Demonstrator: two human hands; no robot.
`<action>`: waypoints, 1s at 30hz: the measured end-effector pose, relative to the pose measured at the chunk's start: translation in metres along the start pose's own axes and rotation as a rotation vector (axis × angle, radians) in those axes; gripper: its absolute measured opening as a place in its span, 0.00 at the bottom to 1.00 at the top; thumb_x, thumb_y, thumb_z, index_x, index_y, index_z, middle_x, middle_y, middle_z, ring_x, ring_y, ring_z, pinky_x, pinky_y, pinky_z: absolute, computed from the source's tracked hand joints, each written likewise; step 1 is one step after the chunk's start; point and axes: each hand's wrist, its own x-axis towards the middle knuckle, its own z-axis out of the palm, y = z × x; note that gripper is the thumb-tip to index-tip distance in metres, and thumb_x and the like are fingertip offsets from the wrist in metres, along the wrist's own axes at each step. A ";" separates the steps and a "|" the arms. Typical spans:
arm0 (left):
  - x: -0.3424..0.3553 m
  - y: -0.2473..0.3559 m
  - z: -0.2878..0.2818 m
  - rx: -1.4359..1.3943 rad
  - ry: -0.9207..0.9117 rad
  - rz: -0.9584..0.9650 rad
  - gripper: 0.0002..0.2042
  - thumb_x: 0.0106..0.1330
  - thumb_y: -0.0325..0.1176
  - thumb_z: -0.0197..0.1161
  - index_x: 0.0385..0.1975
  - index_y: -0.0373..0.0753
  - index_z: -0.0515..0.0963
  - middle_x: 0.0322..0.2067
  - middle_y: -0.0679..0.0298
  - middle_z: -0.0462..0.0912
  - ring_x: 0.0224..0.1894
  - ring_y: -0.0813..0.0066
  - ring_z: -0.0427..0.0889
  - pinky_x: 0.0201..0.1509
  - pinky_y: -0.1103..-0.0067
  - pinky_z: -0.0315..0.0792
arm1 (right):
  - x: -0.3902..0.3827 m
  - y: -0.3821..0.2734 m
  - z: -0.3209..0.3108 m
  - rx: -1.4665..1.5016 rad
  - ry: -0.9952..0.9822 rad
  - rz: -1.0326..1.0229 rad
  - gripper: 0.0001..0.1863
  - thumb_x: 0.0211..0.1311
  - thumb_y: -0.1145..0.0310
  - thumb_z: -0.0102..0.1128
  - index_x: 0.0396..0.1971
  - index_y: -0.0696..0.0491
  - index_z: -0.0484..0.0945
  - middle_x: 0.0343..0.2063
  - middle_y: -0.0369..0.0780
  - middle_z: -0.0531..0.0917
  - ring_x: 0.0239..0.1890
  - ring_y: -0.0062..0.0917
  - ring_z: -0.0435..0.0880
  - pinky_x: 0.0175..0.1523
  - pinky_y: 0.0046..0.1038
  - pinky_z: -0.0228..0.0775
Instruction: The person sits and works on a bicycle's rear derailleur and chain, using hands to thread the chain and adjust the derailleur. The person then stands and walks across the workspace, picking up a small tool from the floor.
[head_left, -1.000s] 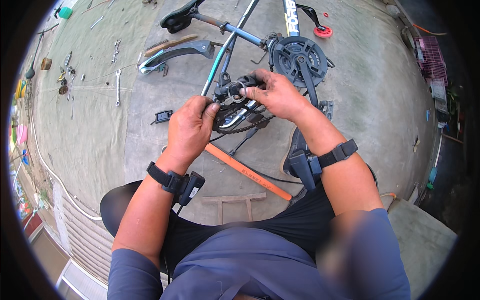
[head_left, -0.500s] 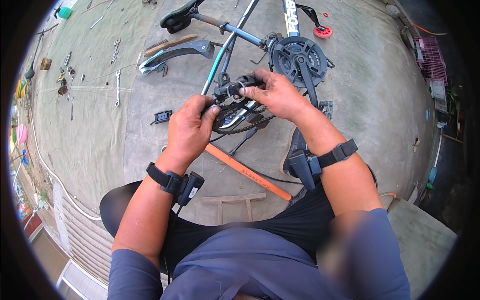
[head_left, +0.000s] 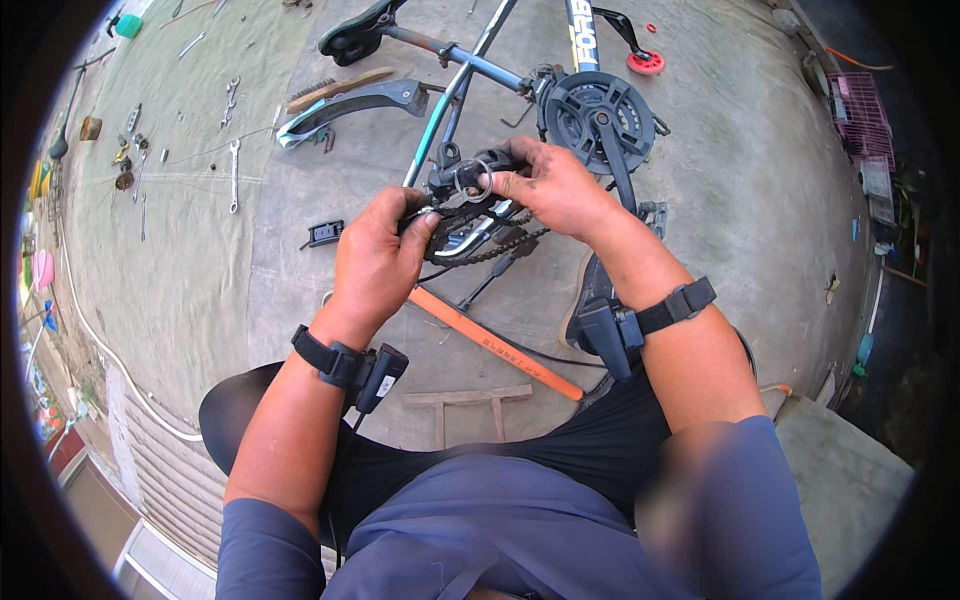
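Note:
A bicycle frame (head_left: 437,130) lies on the ground ahead of me, with its rear end near my hands. Between both hands is a black rear derailleur (head_left: 466,180) with a metal ring on it. My left hand (head_left: 380,250) pinches its near left side between thumb and fingers. From the right, my right hand (head_left: 562,195) grips the derailleur's body, its thumb beside the ring. A dark chain (head_left: 490,256) runs below the fingers, past the frame's rear tip. The exact parts under the fingertips are hidden. Farther right is the crankset (head_left: 600,120).
An orange bar (head_left: 500,345) lies between my legs, near a wooden piece (head_left: 468,396). Left of the frame are a mudguard (head_left: 350,110), a wooden-handled brush (head_left: 340,88) and a black pedal (head_left: 323,234). Several spanners, including one wrench (head_left: 235,177), are scattered at the left.

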 end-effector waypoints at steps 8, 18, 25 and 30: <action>0.000 0.003 -0.001 0.046 0.013 0.026 0.05 0.68 0.28 0.68 0.39 0.36 0.80 0.29 0.56 0.84 0.29 0.61 0.86 0.35 0.71 0.78 | -0.002 -0.007 0.001 0.011 -0.017 0.035 0.25 0.63 0.60 0.72 0.52 0.64 0.80 0.39 0.49 0.88 0.41 0.28 0.86 0.49 0.30 0.78; 0.001 0.005 0.000 0.023 0.024 0.018 0.06 0.68 0.27 0.67 0.41 0.36 0.80 0.30 0.55 0.85 0.31 0.61 0.86 0.36 0.71 0.79 | 0.003 0.001 -0.001 -0.064 -0.008 0.017 0.28 0.63 0.58 0.72 0.54 0.64 0.80 0.40 0.50 0.88 0.43 0.31 0.88 0.50 0.33 0.79; 0.001 0.001 -0.002 0.037 0.007 0.034 0.07 0.67 0.26 0.68 0.42 0.36 0.80 0.32 0.54 0.85 0.32 0.60 0.86 0.37 0.70 0.79 | 0.000 -0.005 0.000 -0.037 -0.010 0.029 0.27 0.63 0.59 0.73 0.53 0.64 0.80 0.41 0.49 0.88 0.42 0.28 0.86 0.51 0.32 0.78; 0.001 0.003 -0.002 0.052 0.018 0.047 0.05 0.67 0.27 0.67 0.40 0.36 0.80 0.31 0.55 0.84 0.31 0.59 0.86 0.36 0.70 0.78 | 0.001 -0.004 0.000 -0.024 -0.015 0.050 0.26 0.63 0.59 0.72 0.52 0.64 0.80 0.40 0.49 0.88 0.42 0.28 0.86 0.50 0.31 0.77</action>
